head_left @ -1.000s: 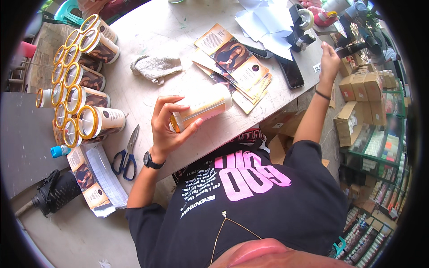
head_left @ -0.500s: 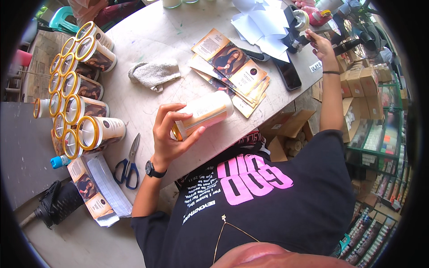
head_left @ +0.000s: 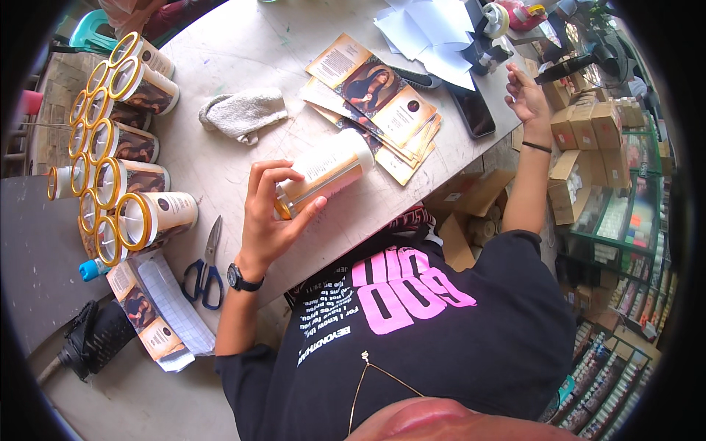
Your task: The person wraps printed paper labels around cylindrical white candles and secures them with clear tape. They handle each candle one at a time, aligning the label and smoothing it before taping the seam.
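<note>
Left hand [head_left: 263, 220]: fingers gripping gold-rimmed end of jar [head_left: 332, 169] | jar lying sideways over bench [head_left: 213, 165], long axis pointing up-right toward label stack [head_left: 401, 116] | right hand [head_left: 528, 104]: hovering well apart, fingers half-curled, nothing visibly held

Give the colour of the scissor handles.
Dark blue scissor handles, best seen in the head view.

Centre, left hand [head_left: 268, 213] partly hides jar [head_left: 329, 173]; upper left, person [head_left: 131, 16] cut off by top edge; lower right, shelved items [head_left: 604, 382] too small to tell.
</note>
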`<move>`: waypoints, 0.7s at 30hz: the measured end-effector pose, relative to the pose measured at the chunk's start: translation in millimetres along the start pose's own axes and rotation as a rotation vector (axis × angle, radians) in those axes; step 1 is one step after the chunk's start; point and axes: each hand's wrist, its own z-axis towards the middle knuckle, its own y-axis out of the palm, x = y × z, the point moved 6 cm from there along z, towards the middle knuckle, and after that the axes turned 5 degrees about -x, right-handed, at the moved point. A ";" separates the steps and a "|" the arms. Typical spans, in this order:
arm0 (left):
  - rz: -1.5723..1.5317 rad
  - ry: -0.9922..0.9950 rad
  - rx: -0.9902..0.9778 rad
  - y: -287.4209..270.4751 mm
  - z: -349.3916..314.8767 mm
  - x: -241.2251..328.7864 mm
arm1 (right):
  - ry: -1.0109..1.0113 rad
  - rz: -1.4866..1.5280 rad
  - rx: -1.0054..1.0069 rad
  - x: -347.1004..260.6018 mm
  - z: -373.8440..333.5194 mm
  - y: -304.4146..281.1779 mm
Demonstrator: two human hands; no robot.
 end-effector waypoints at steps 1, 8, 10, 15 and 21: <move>-0.001 -0.013 -0.011 1.4 0.3 -0.3 | 0.009 0.060 -0.043 6.0 1.6 2.7; 0.001 -0.026 -0.017 2.4 4.1 -2.3 | 0.068 0.268 -0.254 22.5 16.4 13.3; 0.011 -0.019 -0.035 2.1 5.8 -1.0 | 0.075 0.194 -0.263 28.5 18.5 11.3; -0.022 -0.026 -0.030 -1.7 4.1 -1.7 | -0.211 -0.103 -0.129 17.9 -1.7 40.6; -0.055 -0.027 -0.035 -0.5 -5.6 -9.6 | -0.630 -0.586 -0.560 -9.7 -148.0 202.9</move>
